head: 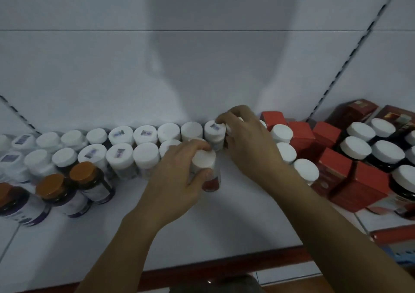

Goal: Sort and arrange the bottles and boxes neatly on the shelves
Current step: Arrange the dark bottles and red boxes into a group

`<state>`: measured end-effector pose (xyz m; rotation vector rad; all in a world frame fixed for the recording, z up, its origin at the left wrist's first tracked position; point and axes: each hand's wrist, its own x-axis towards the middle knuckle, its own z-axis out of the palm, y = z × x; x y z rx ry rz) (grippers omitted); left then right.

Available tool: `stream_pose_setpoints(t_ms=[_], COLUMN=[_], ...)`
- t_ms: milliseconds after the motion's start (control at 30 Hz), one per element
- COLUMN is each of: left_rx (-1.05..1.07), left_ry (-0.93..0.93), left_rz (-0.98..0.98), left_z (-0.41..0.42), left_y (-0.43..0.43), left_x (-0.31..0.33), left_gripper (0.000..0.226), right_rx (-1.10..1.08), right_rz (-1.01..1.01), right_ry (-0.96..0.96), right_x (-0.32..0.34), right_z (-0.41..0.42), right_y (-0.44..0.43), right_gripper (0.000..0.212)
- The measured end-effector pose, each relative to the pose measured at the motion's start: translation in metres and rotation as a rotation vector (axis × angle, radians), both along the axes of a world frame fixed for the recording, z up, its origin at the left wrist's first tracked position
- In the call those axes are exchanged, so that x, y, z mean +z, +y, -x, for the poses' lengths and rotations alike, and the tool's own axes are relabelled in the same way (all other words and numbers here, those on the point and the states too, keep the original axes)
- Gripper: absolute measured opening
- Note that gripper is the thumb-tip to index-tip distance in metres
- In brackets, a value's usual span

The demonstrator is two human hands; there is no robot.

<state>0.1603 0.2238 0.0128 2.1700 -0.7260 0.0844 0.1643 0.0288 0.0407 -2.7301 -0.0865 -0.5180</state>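
My left hand (pixel 177 175) grips a white-capped bottle with a red label (pixel 205 169), upright on the white shelf (pixel 224 220) in front of the rows. My right hand (pixel 249 139) reaches over the back row, its fingers curled round a white-capped bottle (pixel 215 129) near the back wall. Two rows of white-capped bottles (pixel 143 155) run leftward from my hands. More white-capped bottles (pixel 281 134) stand just right of my right hand.
Orange-capped dark bottles (pixel 85 180) stand at the front left. Red boxes (pixel 350 180) and larger white-capped dark jars (pixel 357 148) fill the right side. The shelf's red front edge (pixel 202 270) lies below my forearms. A slotted upright (pixel 350 52) rises at the right.
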Motion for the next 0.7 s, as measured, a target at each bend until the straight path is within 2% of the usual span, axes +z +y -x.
stream_pose_setpoints(t_ms=[100,200,333,433,500,567,633,700], left_rx=[-0.073,-0.111,-0.133,-0.132,-0.126,-0.138,-0.171,-0.157], left_ry=[0.019,0.022,0.048,0.071,0.108,0.159,0.207,0.233], left_rz=[-0.019,-0.001,0.081,0.122,0.122,0.084,0.083,0.088], left_z=[-0.007,-0.013,-0.015,-0.016,-0.016,-0.01,-0.001,0.006], left_y=[-0.019,-0.044,-0.071,-0.084,-0.094,-0.108,-0.126,-0.14], left_x=[-0.01,-0.019,-0.027,-0.032,-0.038,-0.042,-0.046,-0.05], left_gripper=[0.033,0.034,0.039,0.045,0.055,0.075,0.097,0.109], right_rx=[-0.046,-0.147,-0.352,-0.382,-0.31,-0.222,-0.169,-0.167], right_rz=[-0.033,0.018,0.04,0.043,0.003,-0.068,-0.068,-0.003], right_ry=[-0.109,-0.084,0.026,0.041,0.126,0.176,0.155,0.105], right_x=[0.005,0.006,-0.004,-0.006,-0.004,-0.004,-0.009,-0.018], right_z=[0.027,0.049,0.074,0.088,0.094,0.096,0.093,0.086], right_y=[-0.014,-0.032,-0.072,-0.103,-0.114,-0.116,-0.116,-0.119], right_gripper=[0.03,0.026,0.038,0.052,0.059,0.061,0.057,0.049])
